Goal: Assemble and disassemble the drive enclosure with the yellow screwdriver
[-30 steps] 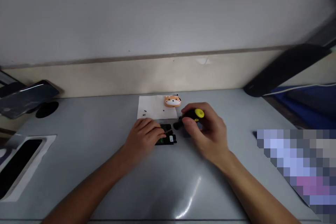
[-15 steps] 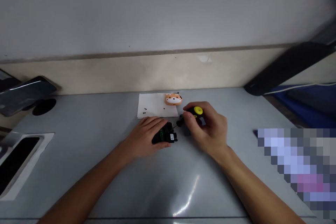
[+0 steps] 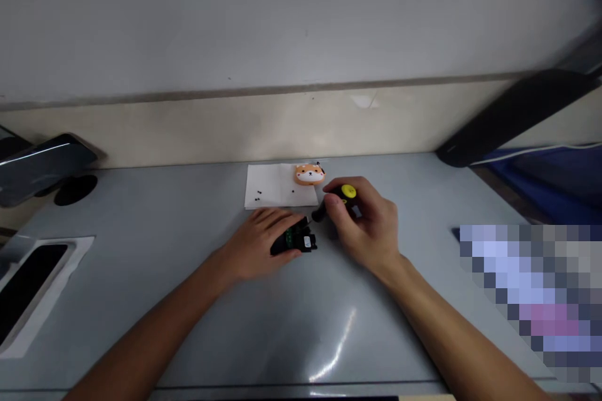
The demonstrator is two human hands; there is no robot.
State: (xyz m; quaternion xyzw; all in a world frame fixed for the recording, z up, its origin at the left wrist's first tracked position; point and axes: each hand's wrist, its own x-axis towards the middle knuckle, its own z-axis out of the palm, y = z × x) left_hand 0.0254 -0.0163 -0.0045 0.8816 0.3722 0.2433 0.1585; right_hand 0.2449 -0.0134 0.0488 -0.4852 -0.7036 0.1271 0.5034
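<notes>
My left hand (image 3: 256, 244) grips a small black device (image 3: 294, 239) with a green circuit board part and a white label, held against the grey table. In my right hand (image 3: 364, 222) is a black screwdriver with a yellow end cap (image 3: 348, 191), its fingers wrapped round the handle. The thin shaft points left and down to the device's upper right edge; whether the tip touches a screw is too small to tell. Behind the hands, several tiny dark screws lie on a folded white paper (image 3: 277, 200).
An orange animal-faced case (image 3: 309, 174) sits on the paper's right corner. A phone (image 3: 31, 288) lies on white paper at the left, and another dark device (image 3: 51, 166) stands behind it. A black cylindrical object (image 3: 498, 119) leans at the back right. A pixelated area covers the right edge.
The screwdriver and my right hand have shifted slightly left and up, the shaft now nearer the device's upper edge. My left hand still holds the device. The whole view has moved a little.
</notes>
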